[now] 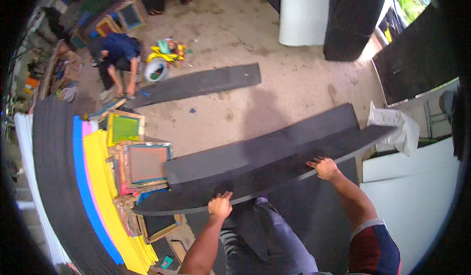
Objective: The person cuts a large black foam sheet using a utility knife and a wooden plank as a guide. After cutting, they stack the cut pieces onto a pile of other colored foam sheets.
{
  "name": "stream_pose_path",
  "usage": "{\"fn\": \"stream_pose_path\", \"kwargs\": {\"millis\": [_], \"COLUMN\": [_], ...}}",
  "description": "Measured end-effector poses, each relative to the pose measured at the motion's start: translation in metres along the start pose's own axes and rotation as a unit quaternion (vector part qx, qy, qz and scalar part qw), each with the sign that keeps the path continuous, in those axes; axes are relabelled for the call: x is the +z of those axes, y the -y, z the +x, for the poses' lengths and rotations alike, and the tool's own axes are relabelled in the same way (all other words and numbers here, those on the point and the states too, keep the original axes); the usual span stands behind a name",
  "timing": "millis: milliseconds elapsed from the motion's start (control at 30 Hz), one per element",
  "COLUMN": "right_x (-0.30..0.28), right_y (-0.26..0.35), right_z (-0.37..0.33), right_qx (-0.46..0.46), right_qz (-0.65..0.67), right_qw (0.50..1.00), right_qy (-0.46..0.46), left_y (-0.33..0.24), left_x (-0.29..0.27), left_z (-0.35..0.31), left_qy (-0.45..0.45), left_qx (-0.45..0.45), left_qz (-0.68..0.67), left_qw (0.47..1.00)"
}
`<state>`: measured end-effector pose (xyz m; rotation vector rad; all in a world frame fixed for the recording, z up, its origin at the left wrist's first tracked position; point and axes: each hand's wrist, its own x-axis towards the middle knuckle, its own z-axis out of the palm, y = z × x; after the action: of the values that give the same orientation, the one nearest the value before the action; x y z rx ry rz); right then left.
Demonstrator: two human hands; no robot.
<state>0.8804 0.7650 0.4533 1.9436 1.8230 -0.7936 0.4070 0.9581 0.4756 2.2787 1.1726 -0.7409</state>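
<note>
A long black foam sheet (274, 179) spans the space in front of my legs, its near edge bowed and showing a thin grey side. My left hand (220, 205) grips that edge left of the middle, fingers over the top face. Farther right, my right hand (324, 168) holds the same edge, its fingers also lying on top; the undersides of both grips are hidden. Just beyond it, a dark grey foam strip (255, 147) lies along the floor. More black sheet material (328, 211) lies below and beside my legs.
Framed screens (147, 162) and stacked yellow sheets (100, 172) stand at the left. A crouching person (117, 59) works at another dark strip (206, 84), beside a white bucket (156, 71). Rolls (304, 12) stand far right; a white sack (395, 127) lies near the sheet's right end.
</note>
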Motion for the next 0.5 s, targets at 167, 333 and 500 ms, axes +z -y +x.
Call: {"fn": "stream_pose_path", "kwargs": {"millis": [167, 333, 500], "right_x": [-0.111, -0.209, -0.270], "right_y": [0.049, 0.159, 0.272], "right_z": [-0.069, -0.077, -0.084], "right_qx": [0.004, -0.049, -0.149], "right_qz": [0.001, -0.002, -0.030], "right_qw": [0.996, 0.990, 0.970], "right_qy": [-0.094, -0.129, -0.189], "left_y": [0.011, 0.075, 0.146], "left_x": [-0.077, -0.127, -0.132], "left_z": [-0.104, -0.237, -0.362], "left_qy": [-0.094, -0.150, -0.261], "left_qx": [-0.037, -0.122, -0.129], "left_qz": [-0.026, -0.065, -0.061], "left_qw": [0.995, 0.979, 0.955]}}
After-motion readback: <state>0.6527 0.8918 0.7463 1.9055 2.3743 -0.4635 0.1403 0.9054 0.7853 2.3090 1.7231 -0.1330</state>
